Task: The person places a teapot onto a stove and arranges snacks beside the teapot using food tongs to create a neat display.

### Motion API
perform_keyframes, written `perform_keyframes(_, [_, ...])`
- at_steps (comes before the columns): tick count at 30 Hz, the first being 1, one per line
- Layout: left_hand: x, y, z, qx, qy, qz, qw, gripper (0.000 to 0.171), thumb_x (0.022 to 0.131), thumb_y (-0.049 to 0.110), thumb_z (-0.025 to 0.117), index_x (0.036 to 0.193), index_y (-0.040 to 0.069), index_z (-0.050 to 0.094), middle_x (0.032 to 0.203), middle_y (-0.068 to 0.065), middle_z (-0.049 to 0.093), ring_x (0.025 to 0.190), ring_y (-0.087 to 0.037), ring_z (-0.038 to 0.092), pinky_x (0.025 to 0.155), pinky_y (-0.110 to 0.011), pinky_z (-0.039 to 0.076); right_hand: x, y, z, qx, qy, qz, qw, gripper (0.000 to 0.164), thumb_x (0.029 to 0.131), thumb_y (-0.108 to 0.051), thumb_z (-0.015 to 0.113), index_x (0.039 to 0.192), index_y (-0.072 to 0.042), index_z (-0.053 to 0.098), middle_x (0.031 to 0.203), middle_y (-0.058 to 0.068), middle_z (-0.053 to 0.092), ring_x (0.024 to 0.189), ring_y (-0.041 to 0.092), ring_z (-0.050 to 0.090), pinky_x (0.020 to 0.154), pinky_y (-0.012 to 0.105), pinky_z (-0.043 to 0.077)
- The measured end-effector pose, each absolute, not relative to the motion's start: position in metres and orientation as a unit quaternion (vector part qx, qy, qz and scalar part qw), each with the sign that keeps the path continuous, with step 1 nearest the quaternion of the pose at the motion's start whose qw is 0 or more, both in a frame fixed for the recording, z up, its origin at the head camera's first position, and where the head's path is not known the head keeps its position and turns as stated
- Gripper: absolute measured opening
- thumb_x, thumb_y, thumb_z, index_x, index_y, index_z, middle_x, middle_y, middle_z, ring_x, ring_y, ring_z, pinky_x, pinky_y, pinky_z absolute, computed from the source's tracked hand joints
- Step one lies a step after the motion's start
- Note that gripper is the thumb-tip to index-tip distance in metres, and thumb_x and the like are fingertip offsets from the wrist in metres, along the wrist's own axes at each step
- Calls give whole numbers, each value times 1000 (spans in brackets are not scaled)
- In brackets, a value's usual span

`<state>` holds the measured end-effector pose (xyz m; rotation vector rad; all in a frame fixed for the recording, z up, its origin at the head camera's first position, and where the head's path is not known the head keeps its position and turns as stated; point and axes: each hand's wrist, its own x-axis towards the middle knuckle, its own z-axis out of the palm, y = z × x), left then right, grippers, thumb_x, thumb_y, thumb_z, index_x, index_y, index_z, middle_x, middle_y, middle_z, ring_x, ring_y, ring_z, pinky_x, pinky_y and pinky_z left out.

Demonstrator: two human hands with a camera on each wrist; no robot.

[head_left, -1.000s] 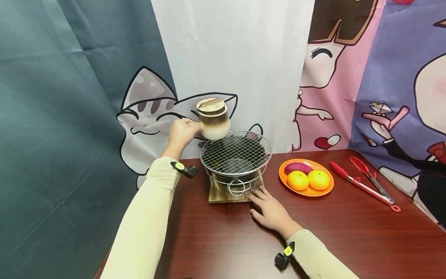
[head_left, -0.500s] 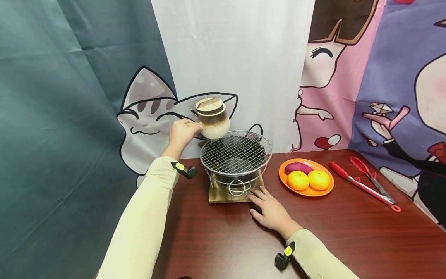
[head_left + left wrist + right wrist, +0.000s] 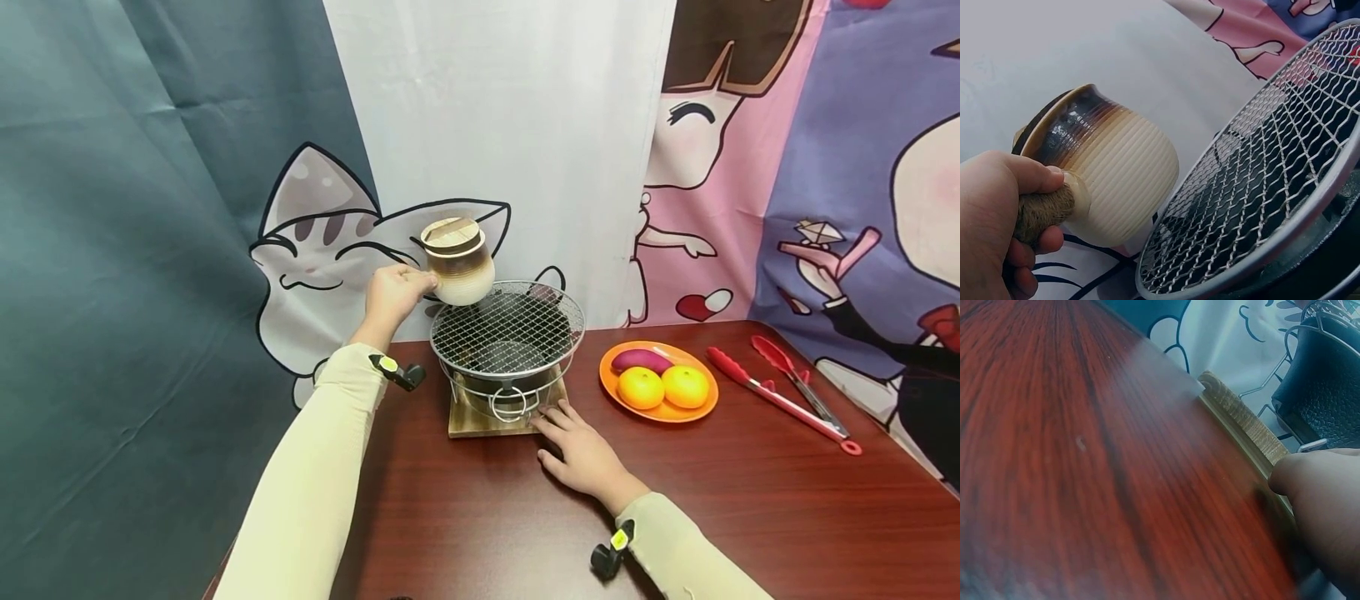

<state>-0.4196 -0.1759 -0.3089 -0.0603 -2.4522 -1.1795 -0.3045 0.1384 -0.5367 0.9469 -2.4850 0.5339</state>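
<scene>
In the head view my left hand (image 3: 396, 296) holds a ribbed ceramic teapot (image 3: 463, 275), brown above and cream below, with a wooden lid (image 3: 452, 233). The left wrist view shows thumb and fingers gripping its twine-wrapped side handle (image 3: 1044, 212). The pot hangs close over the far left rim of a round wire grill (image 3: 517, 329), which sits on a black stove (image 3: 498, 385). A wooden board (image 3: 480, 427) lies under the stove. My right hand (image 3: 585, 454) rests at the board's front right corner, fingers spread and fairly straight.
Right of the stove, an orange plate (image 3: 660, 415) bears two oranges (image 3: 663, 388) and a purple sweet potato (image 3: 641, 361). Red-tipped tongs (image 3: 795, 396) lie spread beyond it on the reddish-brown table (image 3: 750, 517). A printed curtain (image 3: 510, 125) hangs behind.
My left hand and the teapot rise very slightly, then come down a little toward the grill. My right hand stays in place at the board.
</scene>
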Motion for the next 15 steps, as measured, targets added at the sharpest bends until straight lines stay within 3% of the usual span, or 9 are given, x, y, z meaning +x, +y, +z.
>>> perform_keyframes(15, [-419,-175,-318,-50,-881,-420,210,26,83,39,78,86,13,78,69,-1,69,67,-18,60,58,-34,43,-305,139,-538,337,-897,193,211,51,87,-26,72,135,-10,65,140,18,59,136,49,45,113,57,34])
